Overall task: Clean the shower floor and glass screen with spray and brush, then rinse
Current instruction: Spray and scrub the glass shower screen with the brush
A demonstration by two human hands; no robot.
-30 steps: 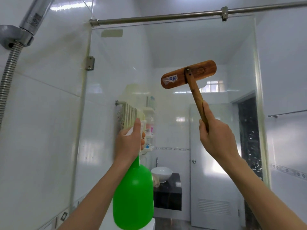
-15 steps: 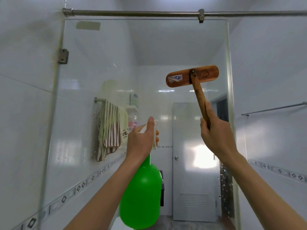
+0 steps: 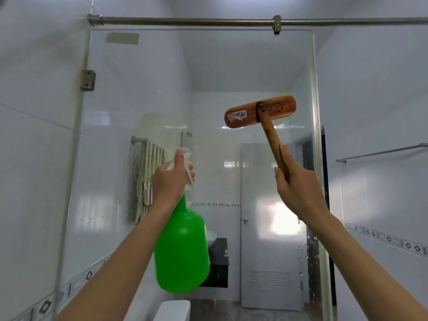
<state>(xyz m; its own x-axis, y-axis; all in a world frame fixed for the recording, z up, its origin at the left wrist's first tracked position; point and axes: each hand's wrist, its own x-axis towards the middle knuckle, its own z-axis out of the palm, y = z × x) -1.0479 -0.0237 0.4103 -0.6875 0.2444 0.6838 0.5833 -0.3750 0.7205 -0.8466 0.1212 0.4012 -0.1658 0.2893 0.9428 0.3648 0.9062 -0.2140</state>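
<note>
Compared with the frame half a second earlier, the left hand [image 3: 170,179] and the spray bottle [image 3: 183,249] sit further toward the left of the frame and slightly higher. The brush [image 3: 260,112] head sits slightly lower, and the framing of the glass screen [image 3: 231,77] is nearly unchanged. The bottle is smooth green plastic with a rounded body that tapers to a narrow neck under a white trigger head. The brush is varnished brown wood: a flat oblong head with rounded ends, a torn label on its left half, and a round handle screwed to the centre. The screen is a clear pane hung under a metal rail [image 3: 185,20], with a metal hinge [image 3: 88,80] on its left edge. The left hand wraps the bottle neck and trigger head at centre frame, and the body hangs below the hand. The right hand [image 3: 296,188] is curled round the lower end of the handle, thumb along the shaft, with the head above and left of it. Contact between bristles and glass cannot be determined.
</note>
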